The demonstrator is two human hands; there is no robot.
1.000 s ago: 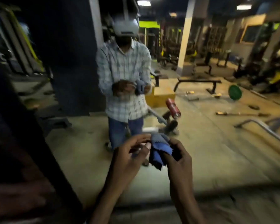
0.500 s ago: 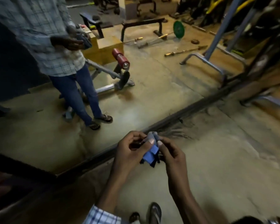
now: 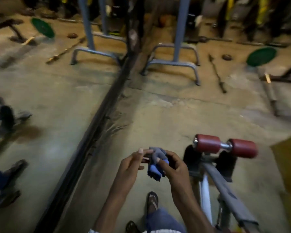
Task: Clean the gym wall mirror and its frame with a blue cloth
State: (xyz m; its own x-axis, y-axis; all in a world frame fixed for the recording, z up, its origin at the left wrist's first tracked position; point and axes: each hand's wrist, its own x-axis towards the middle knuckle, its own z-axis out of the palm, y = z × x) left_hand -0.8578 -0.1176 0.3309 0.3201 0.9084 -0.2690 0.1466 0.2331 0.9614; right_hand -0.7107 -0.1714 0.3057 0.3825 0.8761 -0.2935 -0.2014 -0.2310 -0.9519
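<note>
A small bunched blue cloth (image 3: 155, 168) sits between both hands, low in the middle of the view. My left hand (image 3: 132, 165) pinches its upper left part with fingertips. My right hand (image 3: 172, 165) curls around its right side. The wall mirror (image 3: 45, 101) fills the left half, reflecting the gym floor. Its dark bottom frame (image 3: 97, 128) runs diagonally from lower left to upper middle, just left of my hands.
A bench with red roller pads (image 3: 225, 145) stands close on my right. A grey machine base (image 3: 173, 63) sits ahead by the mirror. A green weight plate (image 3: 261, 56) and a barbell (image 3: 217, 74) lie on the concrete floor. My sandalled foot (image 3: 152, 200) is below my hands.
The view has swung down and to the right, from the mirror reflection of the person to the floor and frame. Both hands keep working the cloth between them.
</note>
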